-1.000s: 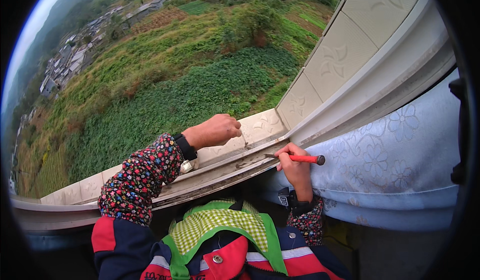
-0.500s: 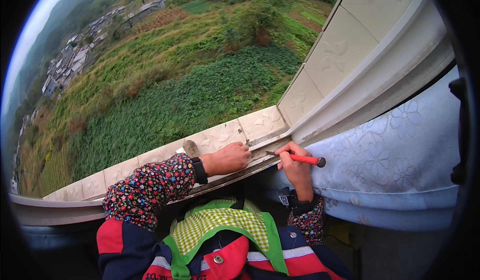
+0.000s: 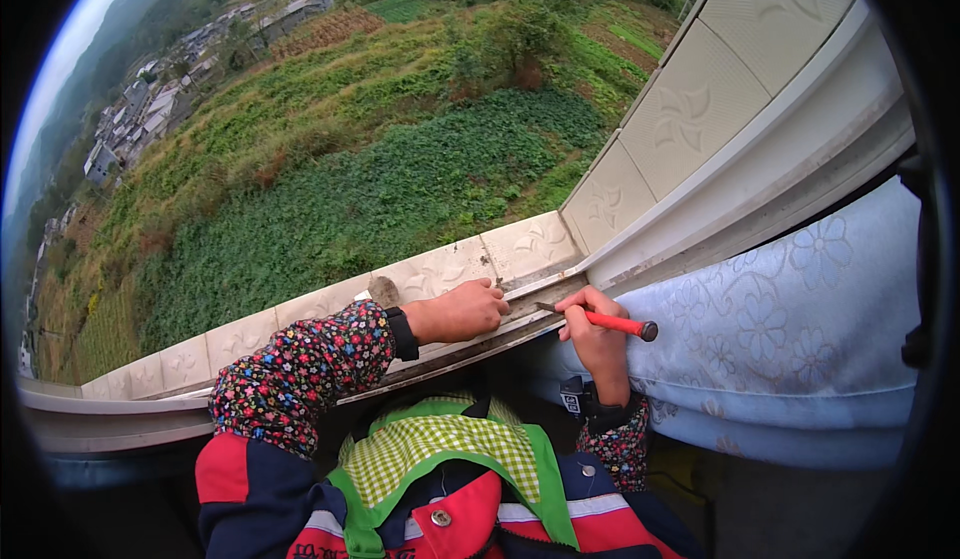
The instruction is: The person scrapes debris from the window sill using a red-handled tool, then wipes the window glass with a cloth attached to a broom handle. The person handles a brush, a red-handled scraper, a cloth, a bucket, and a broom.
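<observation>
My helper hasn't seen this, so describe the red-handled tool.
Find the pale blue flowered curtain at right. By its left edge, the right hand holds the red-handled tool, tip toward the window track. Its bright red stands out against both.

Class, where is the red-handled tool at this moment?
Right of centre in the head view, the red-handled tool is in the right hand's grip, its tip at the window track and its handle end before the blue flowered cloth.

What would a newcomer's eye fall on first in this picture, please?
Most likely the red-handled tool in the right hand, its tip at the grimy window track, right of centre. The flowered left sleeve also stands out, left of centre, and green fields spread beyond the tiled sill.
</observation>
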`<state>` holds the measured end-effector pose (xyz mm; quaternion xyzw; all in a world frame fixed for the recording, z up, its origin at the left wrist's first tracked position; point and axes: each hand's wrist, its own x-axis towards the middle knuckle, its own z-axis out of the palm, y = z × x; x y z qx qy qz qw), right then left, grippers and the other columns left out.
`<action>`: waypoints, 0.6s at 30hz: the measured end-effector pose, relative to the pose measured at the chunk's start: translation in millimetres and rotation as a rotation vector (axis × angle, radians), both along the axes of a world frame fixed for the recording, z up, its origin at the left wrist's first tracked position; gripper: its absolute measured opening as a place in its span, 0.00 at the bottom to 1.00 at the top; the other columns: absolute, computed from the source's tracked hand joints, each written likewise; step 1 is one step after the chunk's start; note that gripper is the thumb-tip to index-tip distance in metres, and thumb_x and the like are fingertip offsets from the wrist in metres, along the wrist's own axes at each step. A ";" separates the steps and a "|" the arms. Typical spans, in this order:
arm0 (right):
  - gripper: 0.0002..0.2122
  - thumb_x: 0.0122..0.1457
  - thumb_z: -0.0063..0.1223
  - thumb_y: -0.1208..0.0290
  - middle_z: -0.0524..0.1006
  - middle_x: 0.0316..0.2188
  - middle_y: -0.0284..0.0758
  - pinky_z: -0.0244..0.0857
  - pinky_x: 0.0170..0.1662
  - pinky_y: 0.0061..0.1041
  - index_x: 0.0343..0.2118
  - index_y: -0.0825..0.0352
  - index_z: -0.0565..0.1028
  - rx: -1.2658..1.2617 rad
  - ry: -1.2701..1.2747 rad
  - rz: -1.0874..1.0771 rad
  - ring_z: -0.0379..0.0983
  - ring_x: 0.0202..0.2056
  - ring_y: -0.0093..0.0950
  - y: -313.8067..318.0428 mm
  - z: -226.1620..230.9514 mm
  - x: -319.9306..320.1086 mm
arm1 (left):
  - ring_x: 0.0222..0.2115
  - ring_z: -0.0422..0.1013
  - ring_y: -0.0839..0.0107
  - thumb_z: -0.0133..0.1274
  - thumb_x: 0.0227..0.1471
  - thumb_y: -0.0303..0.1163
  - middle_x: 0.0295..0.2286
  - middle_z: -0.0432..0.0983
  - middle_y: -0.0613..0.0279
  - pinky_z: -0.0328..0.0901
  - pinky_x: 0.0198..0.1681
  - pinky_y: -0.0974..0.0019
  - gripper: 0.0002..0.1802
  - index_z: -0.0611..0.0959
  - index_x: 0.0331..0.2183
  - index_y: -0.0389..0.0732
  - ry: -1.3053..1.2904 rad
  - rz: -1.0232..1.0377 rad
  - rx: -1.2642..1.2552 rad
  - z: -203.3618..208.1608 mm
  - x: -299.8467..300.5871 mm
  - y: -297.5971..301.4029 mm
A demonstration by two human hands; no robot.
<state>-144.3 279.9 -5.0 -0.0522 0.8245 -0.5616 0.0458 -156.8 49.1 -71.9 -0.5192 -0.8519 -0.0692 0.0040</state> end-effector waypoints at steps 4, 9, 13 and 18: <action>0.05 0.52 0.47 0.79 0.74 0.15 0.35 0.64 0.20 0.22 0.24 0.72 0.75 0.023 0.013 -0.002 0.71 0.15 0.22 -0.6 2.4 0.7 | 0.35 0.69 0.68 0.53 0.37 0.33 0.27 0.72 0.69 0.62 0.38 0.65 0.03 0.79 0.16 0.48 0.031 0.098 0.088 -3.9 -3.1 -1.3; 0.06 0.52 0.44 0.82 0.75 0.18 0.35 0.65 0.22 0.19 0.26 0.74 0.75 -0.010 -0.036 0.006 0.70 0.16 0.21 -1.3 5.9 1.0 | 0.36 0.69 0.68 0.53 0.37 0.33 0.27 0.72 0.69 0.62 0.38 0.63 0.03 0.79 0.17 0.48 -0.009 0.035 0.071 -5.5 0.0 6.2; 0.06 0.51 0.43 0.84 0.76 0.22 0.38 0.68 0.24 0.20 0.26 0.75 0.75 -0.001 -0.067 0.002 0.69 0.16 0.21 -1.1 7.5 0.2 | 0.38 0.69 0.66 0.53 0.40 0.33 0.28 0.72 0.67 0.62 0.40 0.61 0.04 0.80 0.21 0.46 -0.167 0.034 0.153 -2.9 -10.9 -9.8; 0.07 0.51 0.42 0.84 0.77 0.24 0.39 0.69 0.25 0.21 0.26 0.75 0.75 -0.035 -0.090 0.007 0.69 0.16 0.22 -1.0 9.0 -0.3 | 0.41 0.67 0.65 0.51 0.44 0.35 0.33 0.69 0.63 0.61 0.44 0.61 0.10 0.81 0.31 0.44 -0.168 -0.072 0.187 -5.5 -8.4 -16.0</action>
